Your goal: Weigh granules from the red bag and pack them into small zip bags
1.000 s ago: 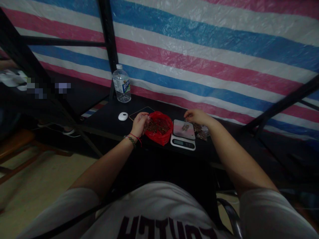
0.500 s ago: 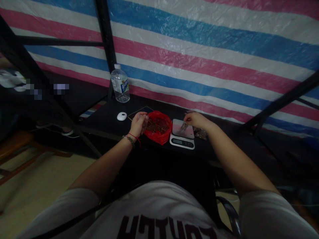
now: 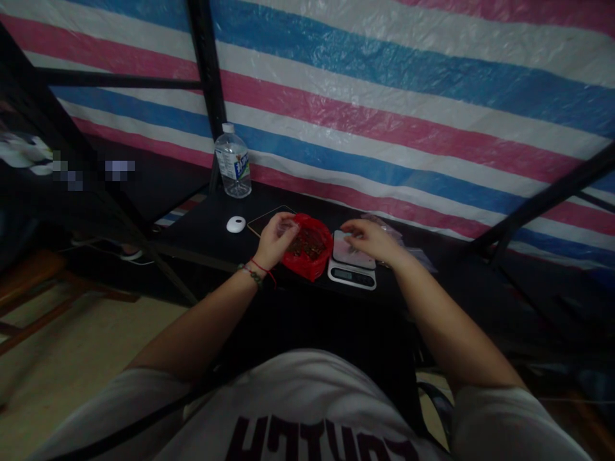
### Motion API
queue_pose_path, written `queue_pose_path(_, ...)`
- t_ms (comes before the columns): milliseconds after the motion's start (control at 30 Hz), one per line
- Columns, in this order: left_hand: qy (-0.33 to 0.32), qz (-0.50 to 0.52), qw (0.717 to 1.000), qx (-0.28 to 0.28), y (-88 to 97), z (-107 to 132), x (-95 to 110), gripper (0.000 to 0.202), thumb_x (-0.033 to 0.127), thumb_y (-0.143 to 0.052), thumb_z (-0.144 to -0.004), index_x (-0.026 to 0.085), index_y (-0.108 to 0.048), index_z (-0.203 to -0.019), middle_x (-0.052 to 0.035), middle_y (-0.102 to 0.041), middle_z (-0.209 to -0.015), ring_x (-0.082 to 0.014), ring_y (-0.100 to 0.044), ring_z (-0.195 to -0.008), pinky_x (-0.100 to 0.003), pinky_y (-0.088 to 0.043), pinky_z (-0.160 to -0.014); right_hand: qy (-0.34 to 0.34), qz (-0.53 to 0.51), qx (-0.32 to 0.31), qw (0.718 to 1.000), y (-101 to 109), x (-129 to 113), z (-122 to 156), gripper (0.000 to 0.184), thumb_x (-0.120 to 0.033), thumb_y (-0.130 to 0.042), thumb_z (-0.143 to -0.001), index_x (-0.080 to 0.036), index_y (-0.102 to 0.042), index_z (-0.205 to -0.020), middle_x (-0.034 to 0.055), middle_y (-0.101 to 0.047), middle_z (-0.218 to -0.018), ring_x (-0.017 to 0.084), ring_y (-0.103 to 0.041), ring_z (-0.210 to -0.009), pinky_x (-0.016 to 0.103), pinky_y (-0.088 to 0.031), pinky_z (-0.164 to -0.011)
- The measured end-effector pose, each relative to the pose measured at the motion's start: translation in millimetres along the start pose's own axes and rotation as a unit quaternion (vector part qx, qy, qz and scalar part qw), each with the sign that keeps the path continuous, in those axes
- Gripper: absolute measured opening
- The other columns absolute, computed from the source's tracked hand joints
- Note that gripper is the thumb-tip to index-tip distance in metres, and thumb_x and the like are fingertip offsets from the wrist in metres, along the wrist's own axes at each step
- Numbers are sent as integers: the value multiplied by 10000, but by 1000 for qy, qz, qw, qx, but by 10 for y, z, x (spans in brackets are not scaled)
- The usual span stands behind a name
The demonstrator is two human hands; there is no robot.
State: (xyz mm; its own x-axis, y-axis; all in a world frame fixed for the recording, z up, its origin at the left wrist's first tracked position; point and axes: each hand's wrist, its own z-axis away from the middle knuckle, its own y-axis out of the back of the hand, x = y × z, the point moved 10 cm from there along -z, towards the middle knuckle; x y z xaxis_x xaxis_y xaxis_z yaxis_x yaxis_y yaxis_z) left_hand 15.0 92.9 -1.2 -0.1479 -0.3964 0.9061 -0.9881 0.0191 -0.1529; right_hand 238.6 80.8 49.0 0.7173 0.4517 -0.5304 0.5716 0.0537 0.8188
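Observation:
My left hand [image 3: 275, 238] is closed at the left rim of a red plastic bag [image 3: 302, 267], its fingers pinching what looks like a small clear plastic bag [image 3: 288, 225]. Small brown pieces [image 3: 310, 248] fill the bottom of the red bag; their kind is too blurred to tell. Over the plate of a white kitchen scale [image 3: 353, 276] hovers my right hand [image 3: 369, 239], fingers apart and nothing visible in them. The scale stands just right of the red bag, its display facing me but unreadable. Clear plastic bags [image 3: 419, 258] lie beyond my right wrist.
A large clear bottle [image 3: 233, 163] with a white cap stands at the back left of the black table [image 3: 202, 234]. Near it lie a white rounded case [image 3: 236, 224] and a dark flat object with a pale edge [image 3: 257, 224]. Black frame posts [image 3: 207, 83] rise before a striped sheet.
My right hand has moved left over the scale and its fingers have opened; the small packet it held above the plate is no longer visible. My left hand has shifted slightly toward the red bag.

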Motion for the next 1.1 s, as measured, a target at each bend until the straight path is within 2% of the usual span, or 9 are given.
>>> queue_pose_path(133,-74,-39,990,-116,-477,304,370,457,308,-702,-747,189,-550,-1161,-92,-646,-1044,-209,-627,-954,-337,-492,-865,64,-164,0,984,-462,-553,213,696,-271,-753,-686,-256,-484,-1328,89,-525,-1334,253,-536,-1176,398,-464,-956)
queue_pose_path(200,-99,-81,983,-132,-628,459,458,483,297,-707,-746,197,-544,-1190,-114,-614,-1144,-237,-603,-1033,-373,-476,-919,71,-235,13,969,-639,-675,298,796,-249,-775,-650,-259,-426,-1366,91,-495,-1358,250,-500,-1223,404,-418,-1023)
queue_pose_path(333,-129,-165,970,-125,-775,625,560,416,323,-694,-761,203,-589,-1145,-109,-620,-1130,-259,-571,-1080,-421,-432,-986,45,-359,54,931,-784,-548,407,702,-277,-746,-684,-256,-442,-1316,79,-537,-1276,224,-543,-1147,398,-417,-1015)
queue_pose_path(467,-152,-206,956,-146,-745,498,656,611,379,-768,-669,189,-567,-1215,-130,-582,-1246,-294,-530,-1160,-434,-414,-1012,-20,-437,37,898,-779,-243,496,520,-357,-731,-725,-256,-539,-1197,29,-617,-991,182,-606,-887,350,-504,-833)
queue_pose_path(567,-83,-253,954,-138,-476,150,500,331,347,-562,-846,177,-628,-1123,-104,-667,-1075,-230,-636,-950,-356,-508,-854,-72,-479,60,873,-598,-11,590,471,-373,-742,-716,-273,-566,-1141,-2,-592,-849,150,-582,-744,284,-516,-664)
queue_pose_path(667,-30,-409,895,-176,-292,-148,233,249,254,-535,-824,172,-690,-1002,-97,-699,-998,-238,-653,-882,-347,-496,-843,-100,-498,123,852,-340,195,701,449,-359,-762,-687,-267,-585,-1089,-2,-573,-826,150,-567,-738,257,-510,-599)
queue_pose_path(767,-8,-509,804,-307,-399,-204,-109,258,153,-509,-779,168,-723,-922,-111,-717,-966,-250,-659,-884,-335,-470,-872,-117,-499,154,845,-204,340,796,426,-359,-763,-675,-250,-599,-1053,5,-568,-817,159,-567,-750,263,-517,-592)
queue_pose_path(833,-24,-545,763,-347,-493,-211,-243,298,102,-495,-752,155,-724,-935,-133,-714,-990,-249,-654,-921,-323,-450,-903,-119,-496,157,845,-172,391,836,423,-362,-758,-680,-243,-601,-1054,5,-572,-813,157,-568,-744,273,-523,-607)
queue_pose_path(1100,-6,-609,692,-388,-560,-345,-582,356,109,-548,-726,137,-693,-1050,-171,-708,-1012,-252,-657,-925,-316,-455,-890,-96,-508,153,842,-86,355,895,432,-372,-767,-676,-240,-607,-1055,-6,-580,-816,136,-569,-721,252,-507,-599)
